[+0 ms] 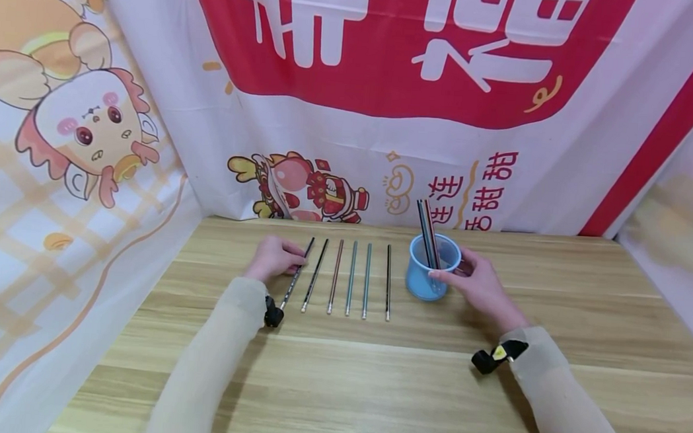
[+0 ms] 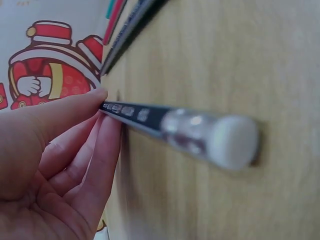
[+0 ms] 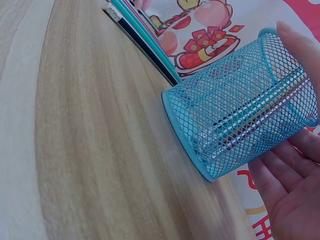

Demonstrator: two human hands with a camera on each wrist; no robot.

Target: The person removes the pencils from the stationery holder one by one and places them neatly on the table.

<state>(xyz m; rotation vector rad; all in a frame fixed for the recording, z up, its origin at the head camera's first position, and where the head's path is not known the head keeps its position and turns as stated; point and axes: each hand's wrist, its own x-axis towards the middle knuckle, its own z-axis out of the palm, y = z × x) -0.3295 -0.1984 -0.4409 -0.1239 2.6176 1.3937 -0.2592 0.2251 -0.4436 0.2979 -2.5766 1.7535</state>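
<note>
With thumb and fingertips, my left hand [image 1: 276, 258] pinches a dark patterned pencil [image 1: 296, 276], the leftmost of a row. Its white eraser end points at the camera in the left wrist view. To its right lie several more pencils, among them a black pencil [image 1: 316, 275], a red pencil [image 1: 335, 277] and a blue-green pencil [image 1: 351, 280], erasers toward me. My right hand [image 1: 478, 281] grips a blue mesh pencil cup [image 1: 417, 280] by its right side, thumb near the rim. Several pencils [image 1: 427, 228] lean inside the cup, which stands upright on the table.
The wood-grain table [image 1: 336, 388] ends at a printed cloth backdrop [image 1: 381, 132] just behind the pencils and cup. Another patterned cloth [image 1: 44, 191] hangs along the left side. Another black pencil [image 1: 388, 282] ends the row, left of the cup.
</note>
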